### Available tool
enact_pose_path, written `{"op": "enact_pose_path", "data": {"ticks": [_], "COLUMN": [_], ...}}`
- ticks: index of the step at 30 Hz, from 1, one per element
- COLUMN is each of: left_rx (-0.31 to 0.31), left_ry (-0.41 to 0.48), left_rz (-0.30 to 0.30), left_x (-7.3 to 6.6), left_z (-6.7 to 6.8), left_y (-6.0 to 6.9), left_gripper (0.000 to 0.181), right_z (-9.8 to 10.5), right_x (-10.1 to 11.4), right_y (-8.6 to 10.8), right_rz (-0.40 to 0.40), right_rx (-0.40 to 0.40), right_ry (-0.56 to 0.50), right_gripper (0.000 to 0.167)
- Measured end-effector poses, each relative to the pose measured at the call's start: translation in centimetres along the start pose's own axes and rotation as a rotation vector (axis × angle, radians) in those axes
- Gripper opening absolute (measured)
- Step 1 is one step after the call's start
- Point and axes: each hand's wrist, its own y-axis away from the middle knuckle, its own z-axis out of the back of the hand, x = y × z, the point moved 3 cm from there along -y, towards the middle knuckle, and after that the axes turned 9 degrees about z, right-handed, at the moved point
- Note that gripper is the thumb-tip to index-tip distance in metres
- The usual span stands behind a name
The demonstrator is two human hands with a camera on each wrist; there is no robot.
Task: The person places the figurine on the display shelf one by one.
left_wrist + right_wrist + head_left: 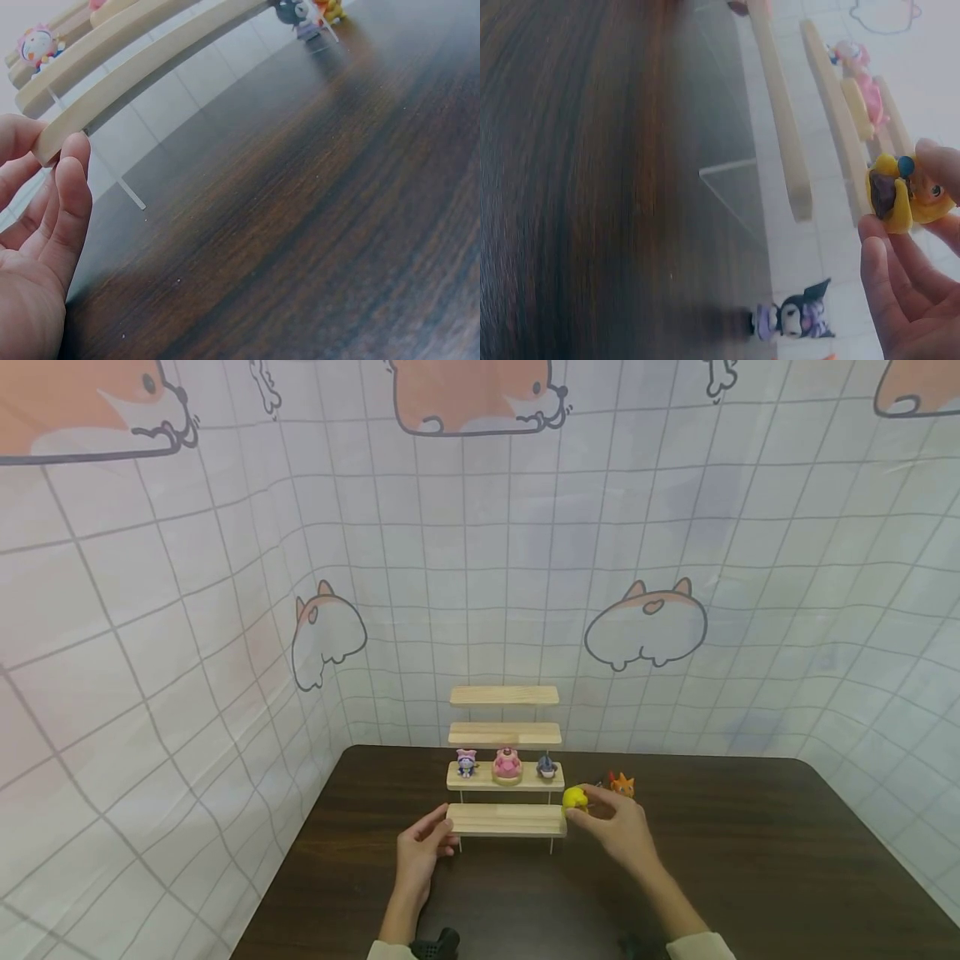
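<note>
Yellow figurine (pixel 894 196) is off the table, pinched between thumb and fingertips of the right hand (pixel 621 833), just beside the right end of the lowest plank (pixel 506 821). Right wrist view shows a dark patch and a small blue round part on it. Contact with the plank: can't really tell, figurine and planks overlap in that view.

Left hand (pixel 422 850) grips the left end of the same plank, thumb on one face, fingers curled under the other. Dark wrist device (pixel 437 945) below it, cut by the frame edge. Pale sleeves (pixel 701 946) on both arms.

Planks are light wood, four tiers stepping up and back, on thin clear legs (pixel 131 193). Second plank from the bottom (pixel 528 777) carries three figurines in a row: pink-hooded one (pixel 466 763) at left, pink one on a round base (pixel 507 763) in the middle, grey-blue one (pixel 547 767) at right. Third plank (pixel 505 732) and top plank (pixel 504 695) sit behind and above.

Right of the stand, a black-and-purple figurine (pixel 791 321) stands on the table; near it, an orange figurine (pixel 623 784), partly hidden by the right hand.

Table (pixel 750 860) is dark wood grain. White grid curtain (pixel 510 527) with corgi prints surrounds the back and sides.
</note>
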Motion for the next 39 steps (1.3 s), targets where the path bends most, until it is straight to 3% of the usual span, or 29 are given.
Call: {"op": "enact_pose_path", "data": {"ticks": [20, 39], "left_rx": [-0.003, -0.005], "left_ry": [0.004, 0.000], "left_rz": [0.001, 0.013], "left_x": [0.1, -0.2], "left_z": [0.0, 0.0], "left_y": [-0.1, 0.1], "left_gripper": [0.043, 0.042], "right_z": [-4.2, -8.1], "right_x": [2.6, 3.8], "right_y": [-0.1, -0.6], "right_rz": [0.032, 0.088], "right_rx": [0.019, 0.048], "right_ry": [-0.108, -0.097], "right_gripper": [0.048, 0.045]}}
